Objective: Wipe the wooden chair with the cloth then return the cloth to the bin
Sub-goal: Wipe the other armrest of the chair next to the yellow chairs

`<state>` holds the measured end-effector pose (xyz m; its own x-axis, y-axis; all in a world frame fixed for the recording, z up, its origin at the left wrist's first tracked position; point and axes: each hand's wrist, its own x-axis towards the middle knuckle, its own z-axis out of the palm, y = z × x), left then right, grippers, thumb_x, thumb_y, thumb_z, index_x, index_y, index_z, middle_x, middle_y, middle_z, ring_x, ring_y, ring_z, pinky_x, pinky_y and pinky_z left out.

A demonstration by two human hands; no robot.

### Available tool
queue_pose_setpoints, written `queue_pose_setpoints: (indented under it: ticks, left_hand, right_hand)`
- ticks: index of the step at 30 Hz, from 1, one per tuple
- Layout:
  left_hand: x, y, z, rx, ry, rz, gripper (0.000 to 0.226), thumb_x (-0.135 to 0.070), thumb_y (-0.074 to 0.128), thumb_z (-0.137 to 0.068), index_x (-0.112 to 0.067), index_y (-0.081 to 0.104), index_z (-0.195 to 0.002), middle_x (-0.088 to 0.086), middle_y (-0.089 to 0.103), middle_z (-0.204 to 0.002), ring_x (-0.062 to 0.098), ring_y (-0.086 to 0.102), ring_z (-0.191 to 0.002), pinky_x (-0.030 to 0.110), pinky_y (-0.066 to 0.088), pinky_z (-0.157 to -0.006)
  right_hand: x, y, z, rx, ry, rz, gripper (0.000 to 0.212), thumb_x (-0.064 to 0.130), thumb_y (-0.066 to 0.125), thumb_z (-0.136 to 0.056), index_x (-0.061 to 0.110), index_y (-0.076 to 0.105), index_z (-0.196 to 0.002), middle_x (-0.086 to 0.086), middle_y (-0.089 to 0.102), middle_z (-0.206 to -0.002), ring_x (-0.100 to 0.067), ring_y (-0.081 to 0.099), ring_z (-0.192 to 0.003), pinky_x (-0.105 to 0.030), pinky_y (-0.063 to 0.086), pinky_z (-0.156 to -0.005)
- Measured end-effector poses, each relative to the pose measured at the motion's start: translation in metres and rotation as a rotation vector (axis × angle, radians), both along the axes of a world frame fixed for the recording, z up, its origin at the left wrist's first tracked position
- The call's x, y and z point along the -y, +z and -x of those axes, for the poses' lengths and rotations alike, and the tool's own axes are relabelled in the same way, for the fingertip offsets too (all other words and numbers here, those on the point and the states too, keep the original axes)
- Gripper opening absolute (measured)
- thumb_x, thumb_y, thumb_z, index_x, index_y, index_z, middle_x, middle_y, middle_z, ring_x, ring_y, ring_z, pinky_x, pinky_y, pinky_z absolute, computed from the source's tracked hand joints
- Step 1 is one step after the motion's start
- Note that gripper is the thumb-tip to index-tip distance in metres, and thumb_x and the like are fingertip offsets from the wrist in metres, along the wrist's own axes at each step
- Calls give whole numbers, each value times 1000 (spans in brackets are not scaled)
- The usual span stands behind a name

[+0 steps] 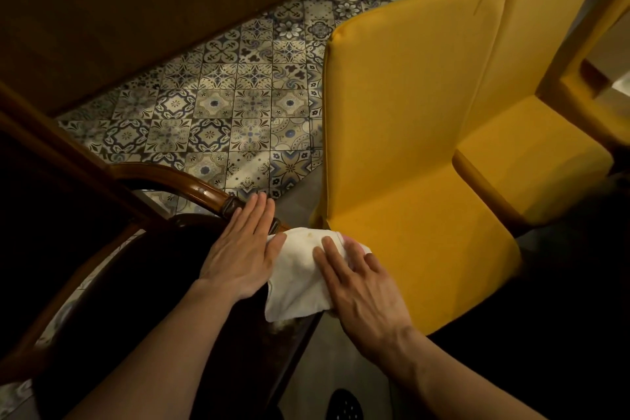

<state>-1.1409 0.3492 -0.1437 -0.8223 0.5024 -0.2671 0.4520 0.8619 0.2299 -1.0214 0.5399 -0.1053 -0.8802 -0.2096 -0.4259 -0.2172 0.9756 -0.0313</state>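
Note:
A dark wooden chair [191,187] with a curved, glossy arm and a dark seat fills the lower left. A white cloth [300,269] lies on the seat's right corner. My right hand [358,286] presses flat on the cloth's right side, fingers spread. My left hand [242,249] rests flat on the seat beside the cloth, its thumb touching the cloth's left edge and its fingertips near the arm's carved joint. No bin is in view.
Two yellow upholstered chairs [409,147] stand close on the right, the nearer one almost touching the wooden chair's corner. Patterned floor tiles [238,106] lie beyond. A dark wooden panel [136,10] runs along the top left. A black shoe [344,406] shows at the bottom.

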Motion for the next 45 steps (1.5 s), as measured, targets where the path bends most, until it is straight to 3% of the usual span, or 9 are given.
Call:
queue_pose_setpoints:
  ticks: [10, 12, 14, 16, 19, 21, 34, 40, 45]
  left_hand:
    - [0, 3, 2, 48, 7, 11, 77, -58, -8, -92, -17, -10, -157, -3, -20, -164, 7, -27, -146, 33, -10, -122]
    - [0, 3, 2, 36, 7, 5, 72, -55, -4, -95, -18, -10, -157, -2, -20, -164, 7, -27, -146, 33, -11, -122]
    - [1, 2, 1, 33, 4, 1, 69, -54, 0, -99, -17, -10, -156, -2, -20, -164, 7, -27, -146, 33, -11, -122]
    - [0, 1, -1, 29, 10, -21, 68, -54, 2, -100, -17, -10, -156, -2, -20, -164, 7, -28, -146, 33, -12, -122]
    - [-1, -2, 1, 5, 19, -17, 69, -54, 2, -100, -16, -11, -156, -2, -22, -163, 8, -28, -146, 36, -10, -123]
    - [-2, -4, -1, 15, 26, -14, 70, -54, 3, -100, -16, -11, -156, -1, -22, -163, 9, -28, -146, 37, -9, -123]
    - [-6, 16, 7, 169, 31, 13, 64, -51, 4, -103, -19, -10, -156, -4, -23, -162, 6, -27, -145, 33, -12, -122]
    - [-4, 16, 6, 174, 28, -21, 62, -48, 4, -103, -18, -9, -156, -4, -21, -163, 6, -26, -146, 33, -11, -122]
    - [-2, 10, 8, 151, 34, -109, 58, -39, 12, -106, -17, 7, -159, -1, 1, -168, 8, -12, -151, 28, -12, -121]
  right_hand:
    - [-16, 5, -22, 92, -67, -99, 81, 47, 38, -102, 10, -11, -155, -19, -11, -163, -44, -4, -149, -52, 9, -120]
    - [-23, 13, -27, 44, -75, -86, 71, 39, 51, -99, 4, 23, -154, -23, 23, -159, -46, 25, -144, -53, 29, -114]
    - [-40, 11, -47, 7, -48, -122, 42, 22, 57, -84, 2, 69, -119, -18, 68, -123, -39, 65, -114, -47, 55, -89]
    - [-59, 7, -81, 76, -113, -149, 42, 25, 43, -81, 10, 79, -95, -12, 77, -99, -36, 74, -89, -41, 61, -65]
    - [-73, -8, -108, 198, -223, -147, 49, 37, 22, -103, 24, 55, -136, -6, 60, -136, -26, 60, -120, -35, 50, -93]
    - [-76, -7, -111, 252, -274, -119, 39, 38, 25, -102, 30, 39, -137, 3, 51, -142, -18, 51, -128, -34, 37, -100]
    - [-67, 72, -11, -211, -524, 20, 9, 31, 45, -97, 24, 52, -98, 0, 64, -82, -21, 58, -66, -32, 38, -52]
    - [-21, 74, 32, -493, -419, 247, 63, 35, 47, -88, 17, 36, -148, -12, 61, -132, -35, 60, -110, -42, 51, -80]
    - [9, 29, 10, -190, -282, 216, 102, 35, 69, -88, 26, -7, -155, -10, 10, -166, -34, 16, -149, -48, 36, -112]
